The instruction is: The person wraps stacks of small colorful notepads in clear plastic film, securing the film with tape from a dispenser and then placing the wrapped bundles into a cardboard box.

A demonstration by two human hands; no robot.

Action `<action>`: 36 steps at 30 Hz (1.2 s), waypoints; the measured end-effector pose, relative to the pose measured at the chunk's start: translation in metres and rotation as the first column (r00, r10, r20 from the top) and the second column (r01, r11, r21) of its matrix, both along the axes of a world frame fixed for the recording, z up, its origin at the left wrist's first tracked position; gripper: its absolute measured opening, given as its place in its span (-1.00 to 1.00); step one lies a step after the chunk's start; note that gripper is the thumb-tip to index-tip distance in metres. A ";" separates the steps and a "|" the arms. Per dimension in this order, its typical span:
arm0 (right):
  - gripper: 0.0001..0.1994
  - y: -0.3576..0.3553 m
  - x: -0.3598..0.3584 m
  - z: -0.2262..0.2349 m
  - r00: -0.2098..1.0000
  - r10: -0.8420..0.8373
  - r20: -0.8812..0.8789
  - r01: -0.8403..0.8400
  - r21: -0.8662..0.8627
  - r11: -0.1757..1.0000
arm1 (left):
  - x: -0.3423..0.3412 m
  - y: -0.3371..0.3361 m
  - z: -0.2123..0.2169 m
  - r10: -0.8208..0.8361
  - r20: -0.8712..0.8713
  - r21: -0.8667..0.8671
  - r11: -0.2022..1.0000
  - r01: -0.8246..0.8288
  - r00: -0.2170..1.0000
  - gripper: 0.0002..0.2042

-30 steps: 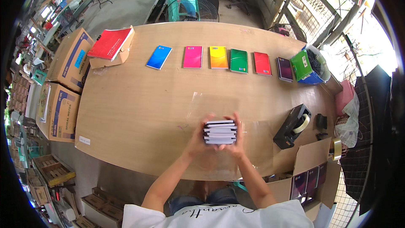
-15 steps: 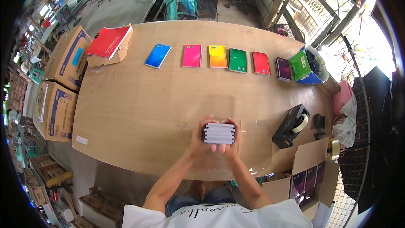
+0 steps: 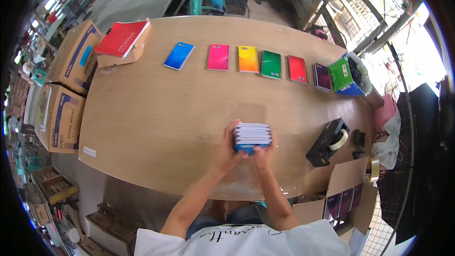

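Between my two hands is a stack of small spiral notebooks (image 3: pixel 253 134), its white page edges facing up and a blue cover showing on the near side. My left hand (image 3: pixel 231 148) is wrapped round the stack's left side. On the right side, my right hand (image 3: pixel 264 154) grips it, with the thumb on the blue cover. Beyond, a row of notebooks lies across the table: blue (image 3: pixel 179 56), pink (image 3: pixel 218 57), yellow (image 3: pixel 248 59), green (image 3: pixel 271 64), red (image 3: pixel 297 69) and dark purple (image 3: pixel 322 77).
A black tape dispenser (image 3: pixel 327 142) stands on the table (image 3: pixel 156 123) at right, near an open carton (image 3: pixel 348 175) of purple notebooks. A green-and-blue container (image 3: pixel 342 76) sits at the far right. Cartons (image 3: pixel 66 118) flank the left edge; a red book (image 3: pixel 122 39) lies at far left.
The stack has tilted in my hands, so its blue cover now shows, and it has moved slightly away from me and to the right. Both hands keep hold of it.
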State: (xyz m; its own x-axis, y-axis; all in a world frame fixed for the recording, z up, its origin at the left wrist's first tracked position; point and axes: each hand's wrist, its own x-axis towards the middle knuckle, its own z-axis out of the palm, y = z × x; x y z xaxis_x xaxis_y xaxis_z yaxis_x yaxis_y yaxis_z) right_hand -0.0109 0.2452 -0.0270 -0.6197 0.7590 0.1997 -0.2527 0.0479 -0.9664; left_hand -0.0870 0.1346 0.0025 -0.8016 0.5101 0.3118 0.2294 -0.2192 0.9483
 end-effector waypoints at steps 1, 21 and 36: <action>-0.29 0.017 -0.003 0.006 0.989 0.142 0.047 -0.136 -0.110 0.985 | 0.004 -0.012 -0.002 0.017 -0.106 -0.134 0.990 -0.031 0.994 -0.11; -0.13 0.030 -0.093 0.082 0.149 0.254 0.956 -0.933 0.051 0.355 | 0.053 -0.124 -0.010 -0.130 -0.403 -0.786 0.556 -0.270 0.906 -0.27; -0.20 0.031 -0.084 0.062 0.330 0.172 0.928 -0.899 0.254 0.358 | 0.055 -0.127 -0.014 -0.100 -0.398 -0.758 0.596 -0.265 0.912 -0.24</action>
